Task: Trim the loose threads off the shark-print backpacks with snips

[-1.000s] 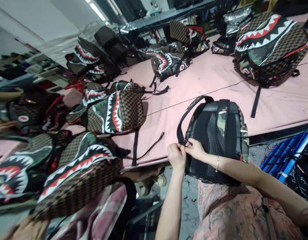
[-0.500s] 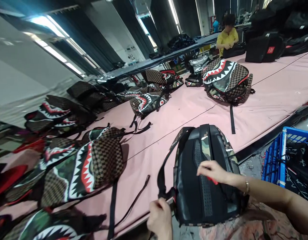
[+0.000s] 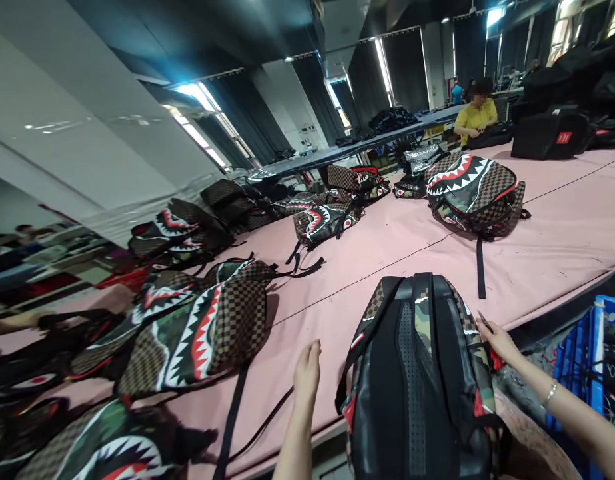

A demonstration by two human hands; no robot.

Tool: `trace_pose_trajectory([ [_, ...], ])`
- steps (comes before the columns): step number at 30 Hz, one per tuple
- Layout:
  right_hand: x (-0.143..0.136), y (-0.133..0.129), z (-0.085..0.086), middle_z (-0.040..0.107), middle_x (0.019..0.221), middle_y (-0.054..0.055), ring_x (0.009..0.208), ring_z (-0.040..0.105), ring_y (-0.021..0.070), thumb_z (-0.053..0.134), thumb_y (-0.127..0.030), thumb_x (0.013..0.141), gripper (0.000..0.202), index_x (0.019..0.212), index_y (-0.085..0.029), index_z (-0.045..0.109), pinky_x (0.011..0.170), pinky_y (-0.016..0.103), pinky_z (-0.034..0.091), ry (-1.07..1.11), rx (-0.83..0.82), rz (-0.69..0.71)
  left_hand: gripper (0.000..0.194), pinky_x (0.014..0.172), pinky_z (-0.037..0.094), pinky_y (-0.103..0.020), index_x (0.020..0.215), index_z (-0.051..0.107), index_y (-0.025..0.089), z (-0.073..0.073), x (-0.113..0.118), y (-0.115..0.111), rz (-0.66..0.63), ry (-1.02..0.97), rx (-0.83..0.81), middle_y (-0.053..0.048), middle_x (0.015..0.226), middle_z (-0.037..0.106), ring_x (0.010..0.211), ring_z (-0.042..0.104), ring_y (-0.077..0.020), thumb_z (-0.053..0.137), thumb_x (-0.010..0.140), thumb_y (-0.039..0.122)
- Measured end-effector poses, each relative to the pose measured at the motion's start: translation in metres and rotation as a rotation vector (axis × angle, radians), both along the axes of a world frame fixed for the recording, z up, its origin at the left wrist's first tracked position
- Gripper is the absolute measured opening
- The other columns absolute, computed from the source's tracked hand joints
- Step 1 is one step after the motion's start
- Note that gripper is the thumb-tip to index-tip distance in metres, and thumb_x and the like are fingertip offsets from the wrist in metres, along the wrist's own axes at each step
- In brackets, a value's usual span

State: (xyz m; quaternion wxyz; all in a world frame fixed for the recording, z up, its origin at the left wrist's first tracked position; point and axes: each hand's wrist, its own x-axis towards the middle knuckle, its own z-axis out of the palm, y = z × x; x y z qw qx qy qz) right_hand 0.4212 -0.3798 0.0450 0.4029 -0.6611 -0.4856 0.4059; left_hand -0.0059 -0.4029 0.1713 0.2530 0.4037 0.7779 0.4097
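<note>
A black-backed backpack (image 3: 417,373) with camouflage and brown checkered sides stands upright in front of me at the table edge, its padded straps facing me. My left hand (image 3: 307,367) is held over the pink table, left of the backpack and apart from it. Its fingers are stretched out with nothing in them. On the other side, my right hand (image 3: 500,341) is closed beside the backpack's upper right edge. A dark pointed tip and a bit of red show at its fingers, like small red-handled snips (image 3: 496,360), mostly hidden by the hand.
Shark-mouth backpacks (image 3: 197,333) lie along the left of the pink table (image 3: 387,247); another backpack (image 3: 472,193) lies farther back. A blue crate (image 3: 577,373) stands at the right. A person in yellow (image 3: 477,120) works at the far end. Another person's arm (image 3: 12,323) reaches in at left.
My left hand has let go of the backpack's strap and opened. My right hand has moved from the back panel to the backpack's right side. The view has swung left and up.
</note>
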Motion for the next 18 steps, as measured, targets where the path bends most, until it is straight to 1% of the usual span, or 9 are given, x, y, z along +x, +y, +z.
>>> trace_pose_trajectory([
  [1, -0.006, 0.002, -0.001, 0.070, 0.089, 0.008, 0.088, 0.062, 0.0251, 0.052, -0.052, 0.070, 0.047, 0.094, -0.015, 0.067, 0.078, 0.033, 0.047, 0.027, 0.014, 0.007, 0.047, 0.090, 0.041, -0.041, 0.090, 0.062, 0.014, -0.004, 0.002, 0.013, -0.015, -0.052, -0.078, -0.014, 0.102, 0.064, 0.106, 0.054, -0.0275, 0.044, 0.076, 0.055],
  [3, -0.015, 0.004, -0.001, 0.069, 0.093, 0.008, 0.092, 0.062, 0.0255, 0.056, -0.051, 0.067, 0.046, 0.094, -0.016, 0.067, 0.081, 0.034, 0.047, 0.067, 0.037, 0.009, 0.047, 0.089, 0.042, -0.044, 0.089, 0.064, 0.013, -0.017, 0.015, 0.027, -0.090, -0.154, -0.201, -0.015, 0.100, 0.066, 0.102, 0.057, -0.0290, 0.047, 0.074, 0.055],
  [6, -0.024, 0.001, -0.003, 0.070, 0.091, 0.007, 0.091, 0.063, 0.0253, 0.063, -0.049, 0.063, 0.046, 0.094, -0.016, 0.067, 0.080, 0.033, 0.048, 0.111, 0.042, -0.027, 0.048, 0.087, 0.045, -0.041, 0.090, 0.066, 0.015, -0.034, 0.044, 0.023, -0.245, -0.363, -0.238, -0.012, 0.096, 0.068, 0.094, 0.062, -0.0264, 0.048, 0.074, 0.057],
  [8, -0.026, -0.002, -0.002, 0.070, 0.085, 0.007, 0.086, 0.064, 0.0253, 0.064, -0.049, 0.063, 0.045, 0.090, -0.014, 0.068, 0.077, 0.033, 0.050, 0.142, 0.025, -0.037, 0.050, 0.089, 0.045, -0.040, 0.093, 0.066, 0.014, -0.036, 0.056, 0.014, -0.295, -0.484, -0.209, -0.011, 0.098, 0.068, 0.095, 0.062, -0.0259, 0.050, 0.074, 0.057],
  [10, -0.028, -0.004, 0.004, 0.070, 0.080, 0.008, 0.080, 0.064, 0.0252, 0.064, -0.049, 0.063, 0.044, 0.085, -0.011, 0.068, 0.072, 0.033, 0.051, 0.182, 0.035, -0.027, 0.050, 0.090, 0.044, -0.041, 0.096, 0.065, 0.013, -0.029, 0.059, 0.004, -0.275, -0.523, -0.124, -0.011, 0.099, 0.068, 0.098, 0.060, -0.0271, 0.055, 0.071, 0.056],
  [12, -0.029, -0.003, 0.020, 0.070, 0.078, 0.008, 0.077, 0.064, 0.0244, 0.066, -0.048, 0.063, 0.043, 0.083, -0.010, 0.068, 0.070, 0.034, 0.051, 0.233, 0.096, -0.021, 0.050, 0.093, 0.042, -0.041, 0.101, 0.064, 0.014, -0.013, 0.055, -0.003, -0.246, -0.522, 0.015, -0.010, 0.104, 0.067, 0.104, 0.058, -0.0271, 0.058, 0.070, 0.053],
  [14, -0.026, 0.002, 0.048, 0.070, 0.080, 0.008, 0.077, 0.064, 0.0234, 0.067, -0.045, 0.063, 0.041, 0.084, -0.010, 0.068, 0.071, 0.034, 0.051, 0.278, 0.200, -0.030, 0.052, 0.096, 0.040, -0.041, 0.107, 0.062, 0.015, 0.007, 0.050, -0.007, -0.230, -0.507, 0.170, -0.009, 0.109, 0.065, 0.109, 0.054, -0.0270, 0.058, 0.071, 0.052],
  [16, -0.021, 0.010, 0.083, 0.069, 0.083, 0.008, 0.079, 0.063, 0.0224, 0.068, -0.043, 0.064, 0.038, 0.086, -0.012, 0.068, 0.074, 0.033, 0.051, 0.279, 0.324, -0.045, 0.054, 0.097, 0.038, -0.041, 0.109, 0.061, 0.015, 0.028, 0.049, -0.008, -0.222, -0.456, 0.322, -0.009, 0.112, 0.063, 0.112, 0.052, -0.0277, 0.057, 0.072, 0.053],
  [18, -0.015, 0.020, 0.117, 0.069, 0.082, 0.007, 0.076, 0.062, 0.0209, 0.068, -0.041, 0.065, 0.036, 0.086, -0.013, 0.067, 0.071, 0.031, 0.051, 0.252, 0.438, -0.040, 0.054, 0.098, 0.037, -0.041, 0.111, 0.059, 0.015, 0.046, 0.053, -0.008, -0.217, -0.372, 0.465, -0.009, 0.114, 0.061, 0.114, 0.050, -0.0280, 0.054, 0.074, 0.053],
])
